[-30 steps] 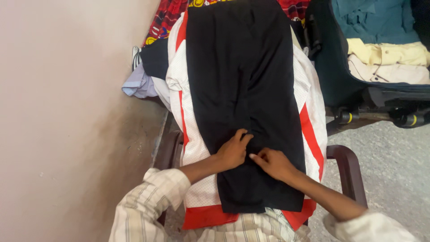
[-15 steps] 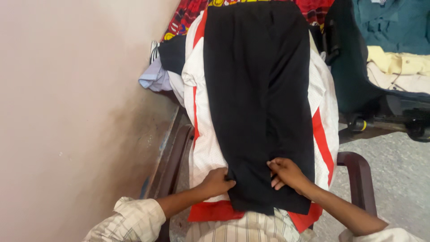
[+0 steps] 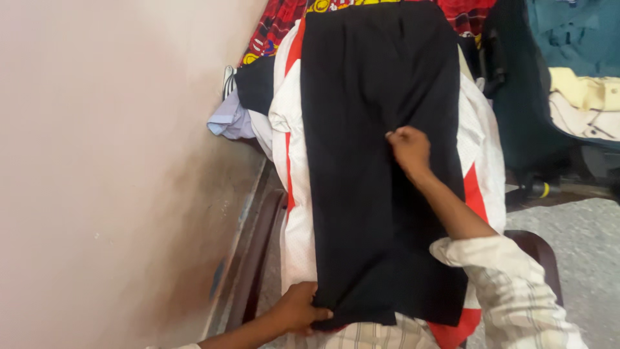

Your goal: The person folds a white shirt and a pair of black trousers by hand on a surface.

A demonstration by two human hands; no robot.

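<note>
A long black garment [image 3: 374, 161] lies flat on top of a white mesh jersey with red stripes [image 3: 294, 220], both draped over my lap and a chair. My left hand [image 3: 300, 310] grips the near left corner of the black garment at its hem. My right hand [image 3: 408, 147] is stretched forward and pinches the black cloth near its middle, fingers closed on a fold.
A pinkish wall [image 3: 110, 161] runs along the left. A pile of clothes [image 3: 242, 103] lies at the wall behind the jersey, with a red patterned cloth [image 3: 274, 26] at the top. An open dark suitcase [image 3: 523, 97] holding folded clothes stands at right. A dark chair armrest [image 3: 539, 249] is at the right.
My right hand has moved forward from the near hem to the garment's middle. My left hand has slid down to the near left corner. The view has shifted slightly.
</note>
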